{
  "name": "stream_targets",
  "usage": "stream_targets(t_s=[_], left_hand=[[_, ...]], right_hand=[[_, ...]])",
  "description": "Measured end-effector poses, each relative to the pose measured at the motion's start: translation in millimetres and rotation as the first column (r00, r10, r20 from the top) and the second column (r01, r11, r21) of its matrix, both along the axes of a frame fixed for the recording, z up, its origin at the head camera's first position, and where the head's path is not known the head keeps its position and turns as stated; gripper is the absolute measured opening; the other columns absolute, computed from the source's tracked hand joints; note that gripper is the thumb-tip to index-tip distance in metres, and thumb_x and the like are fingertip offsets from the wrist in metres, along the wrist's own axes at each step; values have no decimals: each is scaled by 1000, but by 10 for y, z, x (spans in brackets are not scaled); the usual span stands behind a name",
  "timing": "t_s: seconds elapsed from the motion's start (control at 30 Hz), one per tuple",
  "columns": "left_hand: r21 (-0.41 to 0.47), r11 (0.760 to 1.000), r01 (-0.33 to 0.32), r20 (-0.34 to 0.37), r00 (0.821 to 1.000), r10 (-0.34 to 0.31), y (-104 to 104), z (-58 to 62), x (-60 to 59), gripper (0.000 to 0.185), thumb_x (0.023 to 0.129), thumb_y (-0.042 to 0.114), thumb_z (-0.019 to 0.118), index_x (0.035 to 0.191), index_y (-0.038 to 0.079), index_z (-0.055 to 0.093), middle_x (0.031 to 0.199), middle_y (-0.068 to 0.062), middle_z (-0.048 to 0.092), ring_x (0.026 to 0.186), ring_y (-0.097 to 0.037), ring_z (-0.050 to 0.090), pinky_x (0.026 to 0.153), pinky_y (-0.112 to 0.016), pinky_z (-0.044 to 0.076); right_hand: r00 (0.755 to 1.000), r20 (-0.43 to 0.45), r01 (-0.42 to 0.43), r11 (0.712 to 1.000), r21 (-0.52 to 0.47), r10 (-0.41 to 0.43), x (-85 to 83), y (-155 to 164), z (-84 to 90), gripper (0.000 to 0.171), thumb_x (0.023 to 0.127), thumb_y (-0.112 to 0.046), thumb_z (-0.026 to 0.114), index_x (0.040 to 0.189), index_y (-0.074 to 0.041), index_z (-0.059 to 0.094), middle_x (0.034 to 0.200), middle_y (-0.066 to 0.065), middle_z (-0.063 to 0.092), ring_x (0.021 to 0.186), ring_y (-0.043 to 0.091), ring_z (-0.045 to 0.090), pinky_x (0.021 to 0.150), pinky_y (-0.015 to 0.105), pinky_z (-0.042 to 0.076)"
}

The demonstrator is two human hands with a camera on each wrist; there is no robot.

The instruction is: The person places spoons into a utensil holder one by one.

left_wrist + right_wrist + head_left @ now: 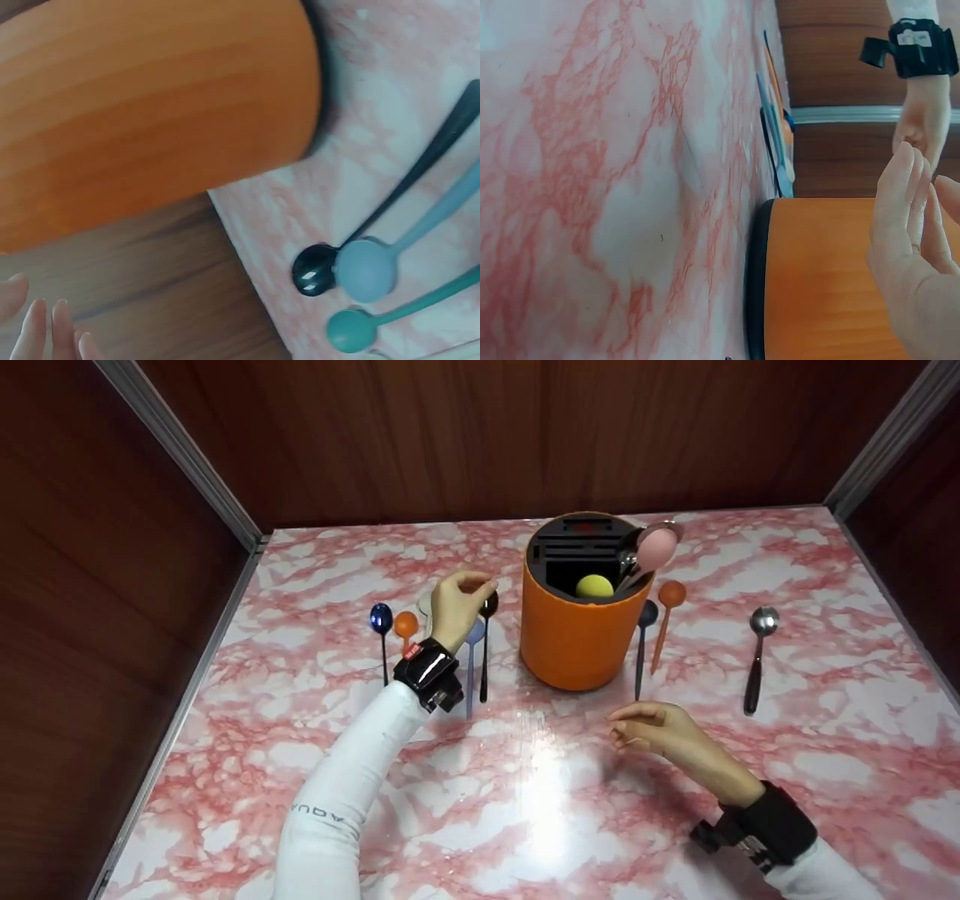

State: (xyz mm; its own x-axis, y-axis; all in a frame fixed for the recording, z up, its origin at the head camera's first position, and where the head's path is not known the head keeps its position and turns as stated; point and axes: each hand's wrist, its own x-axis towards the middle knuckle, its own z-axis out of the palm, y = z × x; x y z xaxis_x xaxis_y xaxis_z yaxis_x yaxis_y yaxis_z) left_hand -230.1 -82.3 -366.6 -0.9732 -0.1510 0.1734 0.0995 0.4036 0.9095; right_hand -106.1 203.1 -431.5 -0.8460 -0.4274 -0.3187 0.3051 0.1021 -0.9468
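Just beside the empty, loosely open hands, left [455, 604] and right [652, 729]: orange holder [574, 637].

2 white long sleeves, the left sleeve [337, 802] printed with grey lettering; each wrist wears a black strapped camera band [429, 673].
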Motion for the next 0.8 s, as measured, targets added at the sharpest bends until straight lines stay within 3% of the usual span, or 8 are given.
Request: stream_targets(t_s=[0.27,0.47,0.63,0.8], left_hand=[[-9,998,-66,30,997,67,-145,-261,-39,21,80,10,69,96,-4,70,91,-18,70,85,-27,65,74,-24,52],[-46,996,-82,71,994,85,-198,-443,-62,22,80,11,70,96,-4,70,91,-19,70,85,-27,65,67,-13,47],[-90,993,-81,111,990,91,-261,-599,-109,19,78,17,71,91,2,73,87,-14,71,83,-23,64,69,-20,49],[-198,976,-94,26,995,101,-472,-1562,-662,13,71,25,74,76,13,74,68,2,68,65,-10,60,62,-21,48]], right_hand=[[1000,-3,-7,999,-34,7,8,25,-32,30,92,-18,57,116,0,58,98,-1,67,86,9,64,85,28,56],[1000,-7,-10,999,-47,10,9,45,-68,25,92,-16,56,114,-4,60,96,-2,67,85,8,64,85,28,56],[1000,-20,-17,998,-65,16,10,58,-85,24,92,-14,56,113,-2,60,94,-3,68,85,9,65,84,30,57],[1000,-9,-11,997,-80,11,18,74,-89,23,92,-14,56,112,-4,61,94,-3,67,85,9,65,85,30,56]])
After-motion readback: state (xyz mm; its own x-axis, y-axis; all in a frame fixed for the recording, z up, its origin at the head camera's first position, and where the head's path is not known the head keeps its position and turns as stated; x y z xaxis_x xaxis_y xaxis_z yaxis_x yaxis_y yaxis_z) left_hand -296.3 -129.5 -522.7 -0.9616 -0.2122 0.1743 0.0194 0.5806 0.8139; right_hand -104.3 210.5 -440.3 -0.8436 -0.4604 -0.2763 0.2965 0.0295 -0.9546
